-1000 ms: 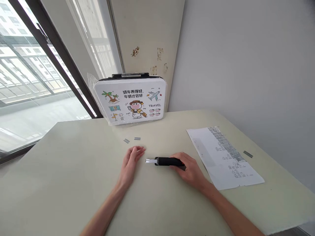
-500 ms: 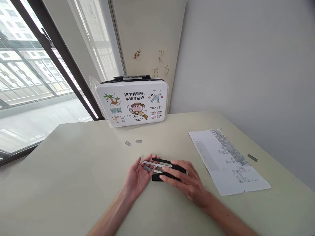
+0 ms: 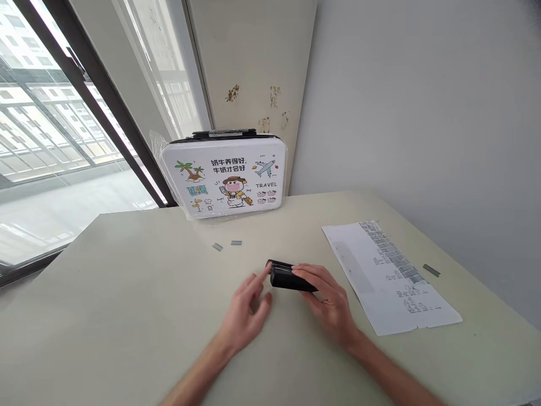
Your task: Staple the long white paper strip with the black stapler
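A black stapler point(image 3: 291, 278) is held above the table, its two arms folded close together. My right hand point(image 3: 329, 299) grips its right end, fingers on top and thumb beneath. At its left end, the index finger of my left hand point(image 3: 245, 310) points up and touches the tip; the thumb stands apart from the fingers. No staple strip shows in my left palm, which is partly turned away. Two grey staple strips, one point(image 3: 217, 247) tilted and one point(image 3: 236, 242) level, lie beyond my hands.
A white cartoon case point(image 3: 228, 180) in clear plastic stands at the back of the table point(image 3: 127, 304). A printed sheet point(image 3: 359, 270) lies to the right, with another staple strip point(image 3: 431, 270) beyond its right edge. A window is at the left.
The stapler's opened arms have come together and it has turned in my right hand. My left hand has moved from palm-up under a staple strip to touching the stapler's end; that strip no longer shows.
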Tool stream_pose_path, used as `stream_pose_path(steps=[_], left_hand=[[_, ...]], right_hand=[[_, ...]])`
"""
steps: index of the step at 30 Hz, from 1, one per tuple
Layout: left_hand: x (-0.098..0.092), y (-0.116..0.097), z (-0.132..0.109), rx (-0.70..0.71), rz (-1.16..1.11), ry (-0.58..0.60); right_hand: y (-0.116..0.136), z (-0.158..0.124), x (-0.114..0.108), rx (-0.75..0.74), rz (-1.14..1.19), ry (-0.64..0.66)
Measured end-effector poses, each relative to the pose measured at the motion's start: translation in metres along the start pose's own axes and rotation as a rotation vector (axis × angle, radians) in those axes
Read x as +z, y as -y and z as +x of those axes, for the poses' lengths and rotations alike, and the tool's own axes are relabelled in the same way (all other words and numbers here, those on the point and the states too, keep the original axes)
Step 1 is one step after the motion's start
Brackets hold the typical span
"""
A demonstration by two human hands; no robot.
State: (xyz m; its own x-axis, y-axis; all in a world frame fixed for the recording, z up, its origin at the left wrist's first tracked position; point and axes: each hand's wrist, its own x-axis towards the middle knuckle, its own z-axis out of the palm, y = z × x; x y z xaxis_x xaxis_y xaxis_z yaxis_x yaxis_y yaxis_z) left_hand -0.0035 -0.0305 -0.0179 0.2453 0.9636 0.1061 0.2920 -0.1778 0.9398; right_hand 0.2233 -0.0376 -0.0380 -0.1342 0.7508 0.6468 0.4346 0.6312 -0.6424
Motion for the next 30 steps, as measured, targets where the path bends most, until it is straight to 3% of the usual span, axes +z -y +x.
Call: stream_pose_path(steps=[2, 5, 9, 13, 18, 21, 25, 30], left_hand=[[0.004, -0.001, -0.002, 0.047, 0.028, 0.037], [0.005, -0.001, -0.001, -0.061, -0.109, -0.079], [0.0, 0.0, 0.008, -0.309, -0.636, -0.206], [-0.005, 0.001, 0.016, -0.418, -1.13, -0.207], [-0.012, 0.005, 0.018, -0.444, -1.275, -0.236], [-0.014, 0.006, 0.019, -0.481, -1.383, -0.292], [-0.014, 0.006, 0.02, -0.497, -1.447, -0.338], [-0.013, 0.009, 0.021, -0.486, -1.456, -0.307]], right_hand=[[0.0, -0.002, 0.001, 0.022, 0.012, 0.022], [-0.004, -0.002, 0.005, 0.138, 0.03, 0.027], [-0.019, 0.014, 0.02, 0.302, 0.058, 0.081], [-0.038, 0.048, 0.051, 0.245, 0.103, 0.193], [-0.049, 0.089, 0.101, 0.159, 0.108, 0.286], [-0.047, 0.101, 0.116, 0.142, 0.078, 0.285], [-0.033, 0.098, 0.108, 0.15, 0.071, 0.216], [-0.001, 0.068, 0.079, 0.11, -0.024, 0.148]])
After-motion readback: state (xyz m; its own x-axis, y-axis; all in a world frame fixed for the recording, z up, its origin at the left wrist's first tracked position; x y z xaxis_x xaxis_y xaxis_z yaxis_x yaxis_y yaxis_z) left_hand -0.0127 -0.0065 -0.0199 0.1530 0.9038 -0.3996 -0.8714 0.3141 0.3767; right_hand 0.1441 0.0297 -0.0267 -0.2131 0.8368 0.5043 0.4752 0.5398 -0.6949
